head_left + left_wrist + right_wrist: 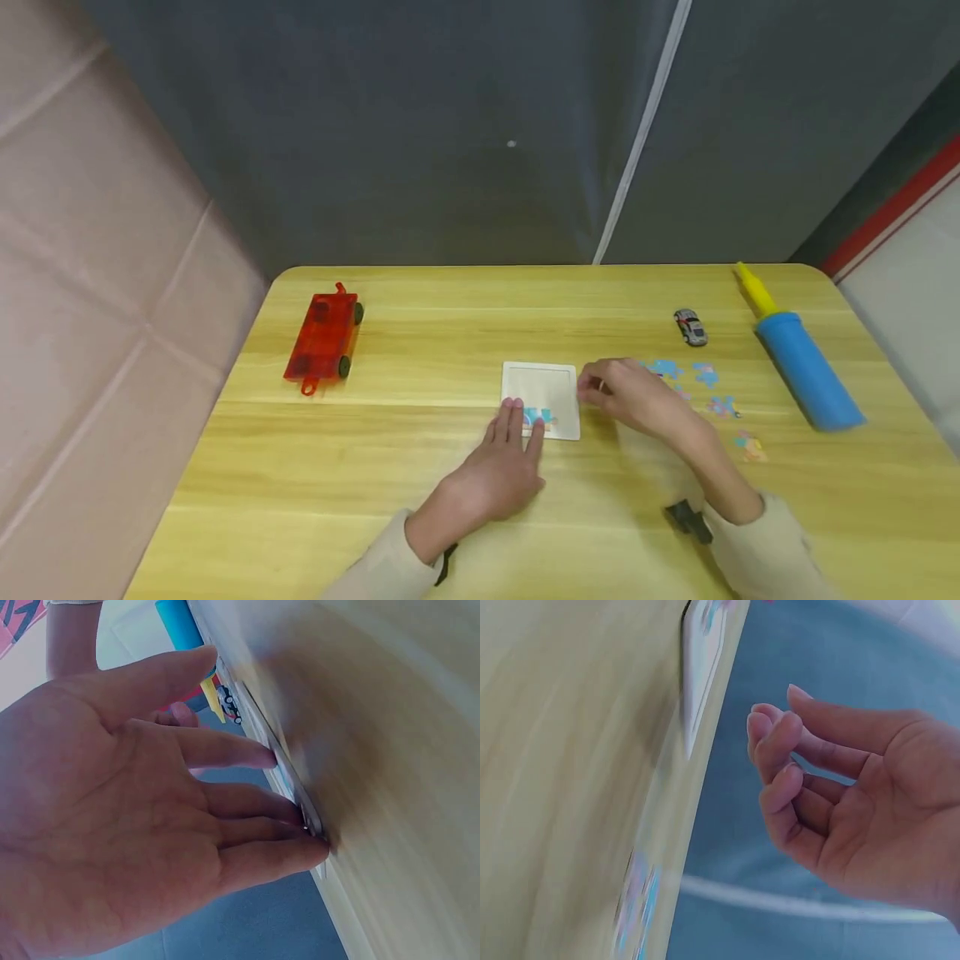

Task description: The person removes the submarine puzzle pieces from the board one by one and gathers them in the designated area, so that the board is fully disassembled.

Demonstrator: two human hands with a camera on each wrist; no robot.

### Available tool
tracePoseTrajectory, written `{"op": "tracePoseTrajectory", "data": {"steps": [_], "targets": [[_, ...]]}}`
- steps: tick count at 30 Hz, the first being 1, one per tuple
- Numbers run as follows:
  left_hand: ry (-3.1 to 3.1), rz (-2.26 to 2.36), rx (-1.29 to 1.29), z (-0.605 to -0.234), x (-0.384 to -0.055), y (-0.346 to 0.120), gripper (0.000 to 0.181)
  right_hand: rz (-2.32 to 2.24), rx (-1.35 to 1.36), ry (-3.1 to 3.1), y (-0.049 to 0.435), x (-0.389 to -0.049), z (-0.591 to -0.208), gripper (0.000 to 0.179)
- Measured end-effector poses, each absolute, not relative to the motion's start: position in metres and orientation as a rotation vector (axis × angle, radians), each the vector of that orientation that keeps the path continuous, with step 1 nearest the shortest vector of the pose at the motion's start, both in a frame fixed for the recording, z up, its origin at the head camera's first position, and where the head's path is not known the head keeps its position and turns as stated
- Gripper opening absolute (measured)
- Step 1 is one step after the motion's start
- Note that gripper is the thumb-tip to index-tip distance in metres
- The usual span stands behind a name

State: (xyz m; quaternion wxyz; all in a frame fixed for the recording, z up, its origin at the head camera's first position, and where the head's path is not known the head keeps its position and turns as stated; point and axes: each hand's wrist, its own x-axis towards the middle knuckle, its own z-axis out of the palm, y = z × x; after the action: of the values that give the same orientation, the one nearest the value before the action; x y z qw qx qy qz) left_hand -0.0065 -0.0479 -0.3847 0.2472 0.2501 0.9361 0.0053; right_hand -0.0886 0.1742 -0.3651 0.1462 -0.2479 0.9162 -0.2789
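A white square puzzle tray lies mid-table, with joined puzzle pieces along its near edge. My left hand rests its outstretched fingertips on the tray's near left part, partly covering those pieces. In the left wrist view the fingers reach the tray's rim. Just off the tray's right side hovers my right hand. Its fingers are loosely bent, the thumb near the index finger, and nothing shows between them. Several loose puzzle pieces lie to the right of that hand, some partly hidden behind it.
A red toy trailer with black wheels stands at the table's left. Behind the loose pieces is a small silver toy car. A blue pump with a yellow nozzle lies at the right. Grey curtain borders the far edge.
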Motion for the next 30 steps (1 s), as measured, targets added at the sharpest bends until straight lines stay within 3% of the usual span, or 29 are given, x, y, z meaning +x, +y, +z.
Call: {"op": "tracePoseTrajectory", "data": {"steps": [11, 18, 30], "targets": [[2.622, 0.051, 0.674, -0.381, -0.011, -0.064, 0.075, -0.756, -0.74, 2.582, 0.136, -0.096, -0.383, 0.011], [2.597, 0.116, 0.687, -0.414, -0.017, -0.067, 0.076, -0.74, -0.683, 2.556, 0.13, -0.093, -0.391, 0.006], [2.603, -0.015, 0.556, -0.381, -0.008, -0.049, 0.077, -0.747, -0.706, 2.552, 0.124, -0.084, -0.393, 0.012]]}}
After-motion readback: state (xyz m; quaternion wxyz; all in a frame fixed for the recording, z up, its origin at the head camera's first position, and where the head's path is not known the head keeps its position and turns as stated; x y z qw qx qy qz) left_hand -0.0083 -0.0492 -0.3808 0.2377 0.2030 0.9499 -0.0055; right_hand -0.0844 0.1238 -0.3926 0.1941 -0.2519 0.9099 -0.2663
